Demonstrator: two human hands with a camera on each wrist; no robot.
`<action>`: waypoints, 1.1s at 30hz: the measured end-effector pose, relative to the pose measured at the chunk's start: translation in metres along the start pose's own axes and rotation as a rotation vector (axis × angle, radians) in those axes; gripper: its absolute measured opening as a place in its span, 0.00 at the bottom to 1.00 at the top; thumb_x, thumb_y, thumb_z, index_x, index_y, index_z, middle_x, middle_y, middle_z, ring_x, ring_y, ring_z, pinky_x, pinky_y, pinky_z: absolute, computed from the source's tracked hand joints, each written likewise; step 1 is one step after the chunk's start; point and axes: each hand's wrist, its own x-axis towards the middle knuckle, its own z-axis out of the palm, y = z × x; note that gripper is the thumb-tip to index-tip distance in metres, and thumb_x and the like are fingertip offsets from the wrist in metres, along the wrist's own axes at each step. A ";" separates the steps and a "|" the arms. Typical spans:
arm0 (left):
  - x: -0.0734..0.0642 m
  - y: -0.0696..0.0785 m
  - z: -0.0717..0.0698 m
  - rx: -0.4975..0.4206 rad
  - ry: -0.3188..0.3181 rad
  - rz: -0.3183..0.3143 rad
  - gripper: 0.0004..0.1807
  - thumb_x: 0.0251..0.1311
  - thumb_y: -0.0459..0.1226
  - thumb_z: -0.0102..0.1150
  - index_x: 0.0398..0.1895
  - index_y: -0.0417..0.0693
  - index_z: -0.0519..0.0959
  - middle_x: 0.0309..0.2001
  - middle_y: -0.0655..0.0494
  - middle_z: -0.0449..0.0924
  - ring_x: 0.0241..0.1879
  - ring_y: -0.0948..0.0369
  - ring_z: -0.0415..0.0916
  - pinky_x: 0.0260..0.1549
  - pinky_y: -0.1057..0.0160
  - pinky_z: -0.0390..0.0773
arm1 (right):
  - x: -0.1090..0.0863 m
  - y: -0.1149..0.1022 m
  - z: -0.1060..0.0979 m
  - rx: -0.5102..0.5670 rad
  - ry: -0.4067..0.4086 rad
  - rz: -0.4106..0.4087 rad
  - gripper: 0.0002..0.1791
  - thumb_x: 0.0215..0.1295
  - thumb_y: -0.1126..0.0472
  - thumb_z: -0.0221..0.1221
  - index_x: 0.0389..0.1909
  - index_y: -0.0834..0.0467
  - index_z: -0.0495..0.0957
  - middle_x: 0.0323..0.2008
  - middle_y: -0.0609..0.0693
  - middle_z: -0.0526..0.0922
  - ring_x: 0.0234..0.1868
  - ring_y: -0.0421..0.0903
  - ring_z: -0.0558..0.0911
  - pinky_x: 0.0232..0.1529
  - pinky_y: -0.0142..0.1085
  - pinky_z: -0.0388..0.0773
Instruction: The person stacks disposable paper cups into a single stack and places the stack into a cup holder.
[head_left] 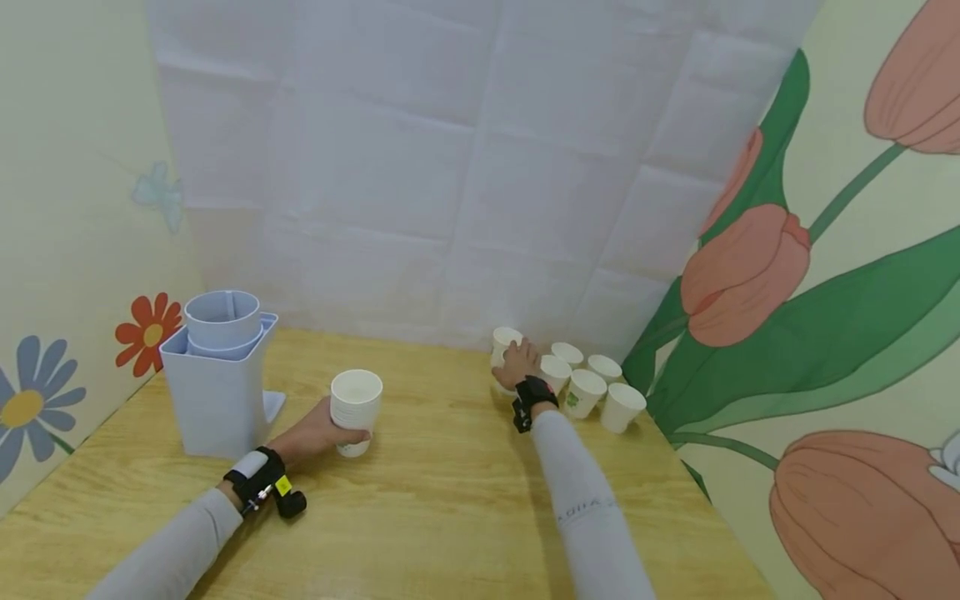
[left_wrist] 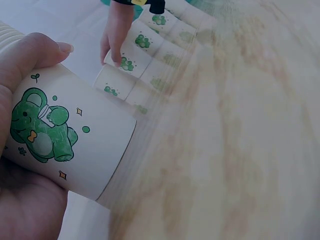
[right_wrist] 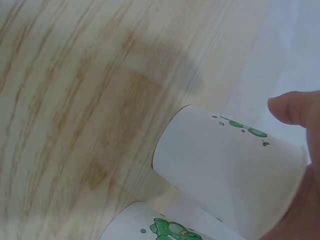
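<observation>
My left hand (head_left: 315, 435) grips a stack of white paper cups (head_left: 356, 392) upright at the left of the wooden table. In the left wrist view, the stack's outer cup (left_wrist: 95, 130) shows a green bear print, with the thumb across its side. At the back, my right hand (head_left: 517, 363) is over a single paper cup (right_wrist: 225, 165) standing on the table. Its thumb stands off the cup in the right wrist view; the other fingers are mostly hidden near the rim. Another printed cup (right_wrist: 165, 225) stands close beside that one.
Several upright paper cups (head_left: 585, 392) stand close together right of my right hand. A light blue bin (head_left: 213, 408) holding a round container (head_left: 222, 321) stands at the left. A white sheet (head_left: 375, 167) hangs behind the table (head_left: 420, 517); a tulip-painted wall borders the right.
</observation>
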 end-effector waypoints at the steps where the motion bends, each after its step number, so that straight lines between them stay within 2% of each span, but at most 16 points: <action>1: 0.000 0.000 0.000 -0.002 0.003 -0.004 0.43 0.56 0.37 0.74 0.71 0.37 0.61 0.62 0.40 0.74 0.59 0.49 0.72 0.66 0.41 0.66 | -0.001 -0.001 0.001 0.002 0.000 0.005 0.40 0.74 0.51 0.54 0.75 0.70 0.53 0.78 0.73 0.40 0.78 0.69 0.42 0.77 0.60 0.40; 6: 0.000 -0.004 0.000 -0.010 -0.005 0.013 0.43 0.55 0.36 0.74 0.71 0.36 0.61 0.61 0.39 0.74 0.59 0.48 0.73 0.65 0.42 0.66 | -0.005 -0.005 0.008 0.019 0.054 -0.002 0.43 0.72 0.53 0.56 0.77 0.72 0.48 0.77 0.74 0.41 0.78 0.70 0.43 0.76 0.61 0.43; 11: -0.001 -0.006 0.000 -0.020 -0.017 0.054 0.40 0.55 0.35 0.74 0.68 0.34 0.63 0.57 0.40 0.76 0.55 0.51 0.74 0.60 0.50 0.71 | -0.010 -0.010 0.013 0.040 0.124 -0.017 0.44 0.70 0.56 0.58 0.77 0.71 0.48 0.77 0.74 0.43 0.78 0.69 0.44 0.75 0.63 0.45; 18: -0.002 -0.006 0.000 -0.016 -0.019 0.058 0.39 0.56 0.35 0.73 0.67 0.32 0.65 0.55 0.41 0.77 0.53 0.54 0.75 0.56 0.55 0.72 | -0.020 -0.023 0.019 -0.038 0.183 0.008 0.46 0.71 0.51 0.61 0.78 0.69 0.49 0.78 0.71 0.47 0.78 0.67 0.50 0.74 0.62 0.50; 22: -0.001 -0.007 0.000 -0.009 -0.017 0.053 0.38 0.56 0.35 0.73 0.67 0.32 0.65 0.55 0.41 0.77 0.53 0.53 0.75 0.56 0.54 0.72 | -0.026 -0.034 0.021 0.000 0.220 0.013 0.45 0.70 0.52 0.63 0.77 0.70 0.52 0.76 0.71 0.53 0.76 0.67 0.54 0.73 0.62 0.54; 28: -0.001 -0.005 0.000 -0.011 -0.019 0.041 0.38 0.56 0.35 0.73 0.67 0.33 0.65 0.55 0.42 0.78 0.52 0.54 0.75 0.56 0.55 0.72 | -0.035 -0.049 0.024 0.024 0.273 0.009 0.39 0.68 0.53 0.64 0.72 0.69 0.61 0.69 0.69 0.62 0.69 0.66 0.61 0.66 0.61 0.63; 33: -0.001 -0.003 0.001 -0.003 -0.012 0.050 0.38 0.57 0.35 0.72 0.67 0.32 0.65 0.54 0.42 0.78 0.51 0.56 0.75 0.56 0.55 0.73 | -0.039 -0.056 0.025 0.014 0.292 0.003 0.36 0.68 0.52 0.64 0.69 0.69 0.65 0.65 0.69 0.66 0.65 0.66 0.64 0.66 0.60 0.64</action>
